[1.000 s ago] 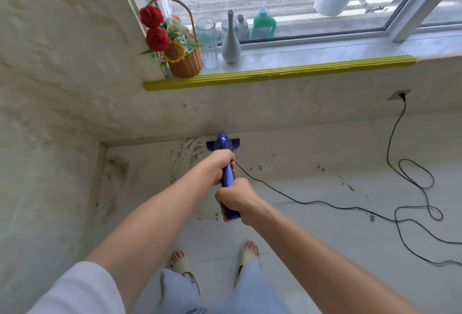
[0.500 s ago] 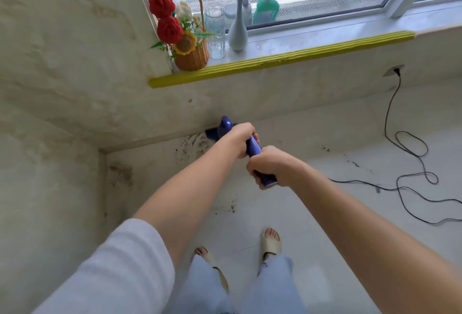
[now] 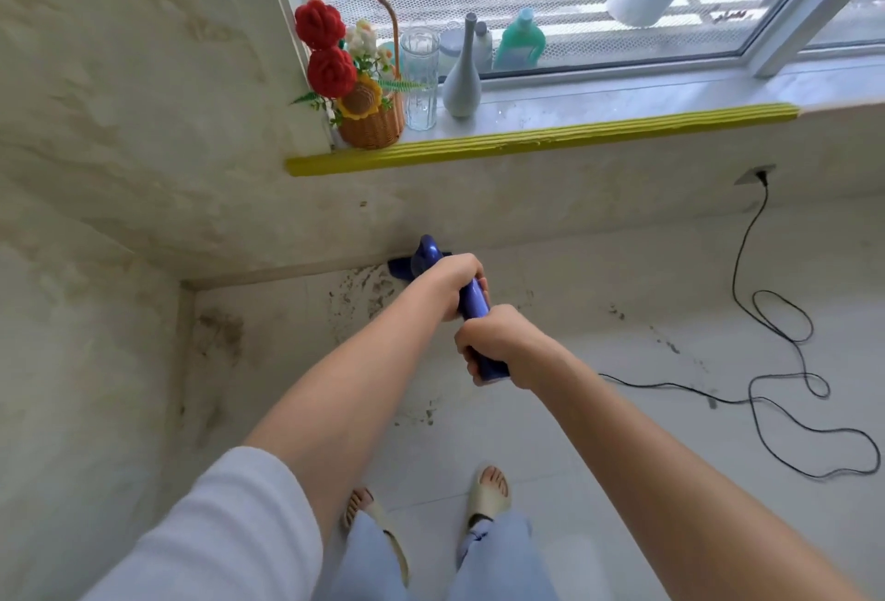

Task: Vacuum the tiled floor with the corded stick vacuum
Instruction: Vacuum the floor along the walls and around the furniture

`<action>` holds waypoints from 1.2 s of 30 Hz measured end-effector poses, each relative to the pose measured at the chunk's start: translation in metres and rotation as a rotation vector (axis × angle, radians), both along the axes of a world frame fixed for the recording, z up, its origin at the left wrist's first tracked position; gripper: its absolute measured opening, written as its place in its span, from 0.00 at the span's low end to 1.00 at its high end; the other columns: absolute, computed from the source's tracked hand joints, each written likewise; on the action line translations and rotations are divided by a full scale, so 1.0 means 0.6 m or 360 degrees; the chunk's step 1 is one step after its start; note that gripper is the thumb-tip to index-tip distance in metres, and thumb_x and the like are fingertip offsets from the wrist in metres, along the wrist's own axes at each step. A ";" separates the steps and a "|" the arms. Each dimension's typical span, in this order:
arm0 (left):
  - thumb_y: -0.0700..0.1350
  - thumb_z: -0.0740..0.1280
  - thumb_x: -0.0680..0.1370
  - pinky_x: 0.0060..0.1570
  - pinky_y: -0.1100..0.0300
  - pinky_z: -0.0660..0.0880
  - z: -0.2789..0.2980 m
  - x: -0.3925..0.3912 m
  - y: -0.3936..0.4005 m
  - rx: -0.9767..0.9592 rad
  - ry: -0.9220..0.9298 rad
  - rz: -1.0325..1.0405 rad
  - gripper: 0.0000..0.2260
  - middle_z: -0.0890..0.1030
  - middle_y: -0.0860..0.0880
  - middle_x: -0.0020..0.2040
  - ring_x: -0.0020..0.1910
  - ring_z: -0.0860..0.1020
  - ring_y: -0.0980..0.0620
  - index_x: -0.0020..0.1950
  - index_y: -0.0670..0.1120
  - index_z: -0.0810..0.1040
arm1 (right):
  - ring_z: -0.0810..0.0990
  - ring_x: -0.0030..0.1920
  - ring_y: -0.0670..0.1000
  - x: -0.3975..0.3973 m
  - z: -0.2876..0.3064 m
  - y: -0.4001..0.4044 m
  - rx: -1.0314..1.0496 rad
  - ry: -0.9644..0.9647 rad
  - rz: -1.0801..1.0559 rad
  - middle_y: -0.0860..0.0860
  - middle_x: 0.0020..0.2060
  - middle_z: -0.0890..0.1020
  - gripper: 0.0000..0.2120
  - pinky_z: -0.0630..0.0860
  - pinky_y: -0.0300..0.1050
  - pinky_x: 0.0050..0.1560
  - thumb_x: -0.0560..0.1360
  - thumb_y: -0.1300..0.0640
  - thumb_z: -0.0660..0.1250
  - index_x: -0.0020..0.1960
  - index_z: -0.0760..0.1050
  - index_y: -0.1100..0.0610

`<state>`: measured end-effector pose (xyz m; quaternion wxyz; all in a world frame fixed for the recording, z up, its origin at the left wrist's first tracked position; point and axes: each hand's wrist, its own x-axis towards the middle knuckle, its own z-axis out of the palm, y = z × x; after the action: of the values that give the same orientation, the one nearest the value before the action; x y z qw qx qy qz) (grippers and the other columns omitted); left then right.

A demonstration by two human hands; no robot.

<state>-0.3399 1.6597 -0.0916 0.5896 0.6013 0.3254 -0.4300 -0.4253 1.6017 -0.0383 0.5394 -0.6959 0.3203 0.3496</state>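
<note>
Both hands grip the blue plastic stick vacuum (image 3: pixel 471 308), left hand (image 3: pixel 455 282) ahead of right hand (image 3: pixel 495 344). Beyond them its head works dirt by the wall on the pale tiled floor (image 3: pixel 598 433). Next, probably sweep toward the specks right of the hands, avoiding the black cord (image 3: pixel 766 401).

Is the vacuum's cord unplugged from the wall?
No, the black cord runs up into the wall socket under the windowsill.
</note>
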 end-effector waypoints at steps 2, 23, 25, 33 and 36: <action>0.38 0.58 0.71 0.33 0.62 0.69 -0.002 -0.005 -0.017 0.0011 0.0002 -0.0010 0.08 0.71 0.49 0.24 0.26 0.69 0.51 0.32 0.43 0.67 | 0.70 0.24 0.51 -0.006 -0.001 -0.015 0.0000 0.0014 0.0012 0.55 0.29 0.71 0.08 0.71 0.38 0.24 0.70 0.70 0.59 0.48 0.68 0.62; 0.35 0.59 0.73 0.25 0.64 0.67 -0.008 -0.054 -0.028 -0.0101 0.0135 0.0124 0.07 0.68 0.50 0.23 0.23 0.66 0.54 0.37 0.43 0.65 | 0.72 0.25 0.52 -0.051 -0.031 -0.031 0.0066 0.0025 0.0017 0.57 0.31 0.72 0.10 0.73 0.40 0.25 0.72 0.70 0.58 0.52 0.67 0.63; 0.35 0.60 0.74 0.26 0.63 0.68 -0.008 -0.055 -0.027 -0.0116 0.0148 0.0115 0.07 0.69 0.49 0.23 0.23 0.66 0.54 0.37 0.43 0.66 | 0.72 0.26 0.51 -0.053 -0.032 -0.035 0.0078 0.0028 0.0044 0.56 0.31 0.72 0.10 0.72 0.39 0.23 0.72 0.70 0.59 0.53 0.67 0.63; 0.35 0.59 0.74 0.26 0.65 0.68 -0.007 -0.080 -0.037 -0.0132 0.0113 0.0167 0.08 0.68 0.51 0.23 0.19 0.67 0.56 0.36 0.45 0.65 | 0.72 0.26 0.51 -0.077 -0.036 -0.046 0.0116 0.0029 0.0075 0.57 0.32 0.72 0.09 0.73 0.40 0.24 0.72 0.71 0.60 0.51 0.67 0.63; 0.36 0.56 0.74 0.23 0.67 0.66 -0.012 -0.098 -0.044 -0.0022 0.0070 0.0085 0.08 0.67 0.52 0.21 0.18 0.64 0.55 0.36 0.44 0.64 | 0.71 0.26 0.51 -0.095 -0.041 -0.047 0.0094 0.0051 0.0067 0.56 0.31 0.71 0.07 0.72 0.39 0.24 0.72 0.71 0.59 0.46 0.65 0.61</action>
<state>-0.3989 1.6331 -0.0986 0.5976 0.5787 0.3513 -0.4295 -0.4823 1.5735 -0.0627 0.5470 -0.6806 0.3038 0.3813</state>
